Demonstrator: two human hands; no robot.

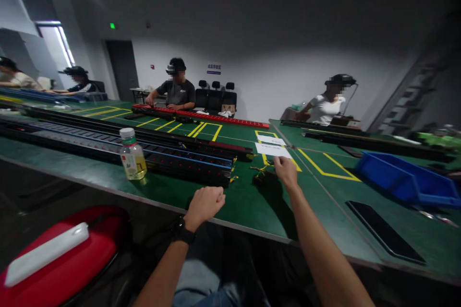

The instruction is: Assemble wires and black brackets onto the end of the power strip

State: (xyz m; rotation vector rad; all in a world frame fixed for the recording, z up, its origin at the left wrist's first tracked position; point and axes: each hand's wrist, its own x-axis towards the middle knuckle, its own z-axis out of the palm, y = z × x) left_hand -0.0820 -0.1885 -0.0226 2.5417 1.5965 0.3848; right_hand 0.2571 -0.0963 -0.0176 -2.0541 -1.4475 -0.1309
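My left hand (206,205), with a dark watch (185,231) on the wrist, is closed in a fist over the table's near edge; nothing shows sticking out of it. Farther right and forward, my right hand (286,171) has its fingers curled together. Whatever they may grip is too small and dark to make out. Just left of its fingertips lie thin yellow wires (260,169) beside a dark bundle (264,180). White paper sheets (272,149) lie just beyond this hand. Between the hands, a long black rail-like strip (194,165) ends, with yellow wires at its tip.
A drink bottle (132,160) stands in front of the strips. At right are a blue bin (399,180) and a black phone (385,230). A red stool (104,240) carries a white bar. Across the green table (230,213), a person (176,88) handles a red strip (230,119).
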